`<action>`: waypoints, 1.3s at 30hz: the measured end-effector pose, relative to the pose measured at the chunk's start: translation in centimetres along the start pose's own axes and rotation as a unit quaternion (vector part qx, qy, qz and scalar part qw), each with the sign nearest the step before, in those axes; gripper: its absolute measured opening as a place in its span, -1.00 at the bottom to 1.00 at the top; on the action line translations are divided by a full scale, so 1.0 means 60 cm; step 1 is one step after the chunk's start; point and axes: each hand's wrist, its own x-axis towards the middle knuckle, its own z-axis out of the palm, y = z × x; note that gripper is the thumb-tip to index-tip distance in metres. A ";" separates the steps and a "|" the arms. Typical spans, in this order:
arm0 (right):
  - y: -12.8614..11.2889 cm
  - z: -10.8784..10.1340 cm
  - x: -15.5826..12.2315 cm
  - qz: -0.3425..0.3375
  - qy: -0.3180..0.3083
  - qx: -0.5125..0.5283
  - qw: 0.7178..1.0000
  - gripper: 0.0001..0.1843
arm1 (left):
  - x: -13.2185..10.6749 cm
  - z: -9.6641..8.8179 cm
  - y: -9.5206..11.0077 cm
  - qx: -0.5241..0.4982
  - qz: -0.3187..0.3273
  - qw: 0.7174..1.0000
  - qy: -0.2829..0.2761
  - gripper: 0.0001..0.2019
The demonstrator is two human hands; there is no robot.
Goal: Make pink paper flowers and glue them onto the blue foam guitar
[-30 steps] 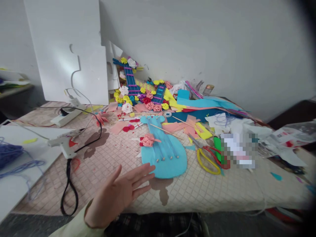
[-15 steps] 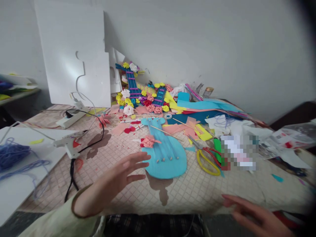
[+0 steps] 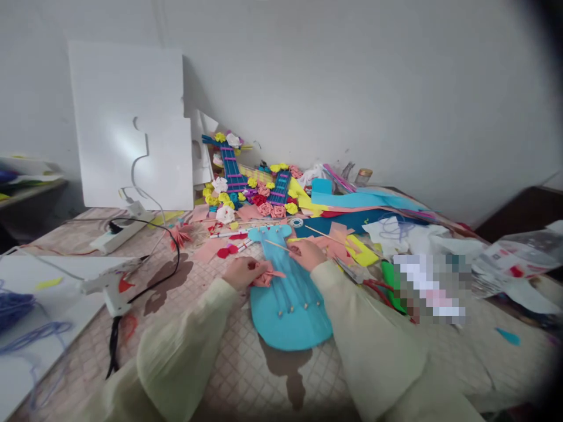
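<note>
A light-blue guitar-shaped cutout [image 3: 285, 334] lies on the table in front of me, with strings running along it to several small pegs. My left hand [image 3: 241, 274] is closed at its left edge, fingers on a pink paper flower [image 3: 264, 275]. Over the cutout's neck, my right hand [image 3: 307, 254] pinches a thin wooden stick [image 3: 277, 245], whose free end points left. My right sleeve covers part of the cutout's right side. Scissors [image 3: 352, 271] lie just right of that sleeve, partly hidden by it.
At left, a glue gun [image 3: 109, 288] with a black cable stands near a power strip [image 3: 118, 233]. Blue yarn [image 3: 15, 310] rests on a white board. Decorated blue guitar shapes [image 3: 232, 167] lean at the back beside a large white panel [image 3: 132, 129]. Paper scraps [image 3: 365, 249] and plastic bags [image 3: 523, 249] lie right.
Both hands have moved in over the blue cutout. My left hand has closed on the pink flower, and my right has come from the lower right to grip the stick. The view has tilted up.
</note>
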 end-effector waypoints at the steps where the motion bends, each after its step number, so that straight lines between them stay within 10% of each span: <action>1: 0.006 0.010 0.003 -0.001 0.010 0.001 1.000 -0.94 | -0.002 0.002 -0.006 -0.003 0.007 1.000 0.003 -0.67; 9: 0.005 -0.004 -0.027 -0.009 0.087 0.078 0.993 -0.85 | -0.035 0.016 -0.001 -0.140 0.033 0.988 0.059 -0.76; 15: -0.027 -0.020 -0.045 -0.075 0.042 0.149 0.985 -0.78 | -0.053 0.017 0.024 -0.442 0.017 0.897 0.011 -0.73; 39: -0.028 -0.034 -0.054 -0.176 -0.021 0.077 0.981 -0.80 | -0.045 0.030 0.051 -0.471 -0.051 0.881 -0.010 -0.64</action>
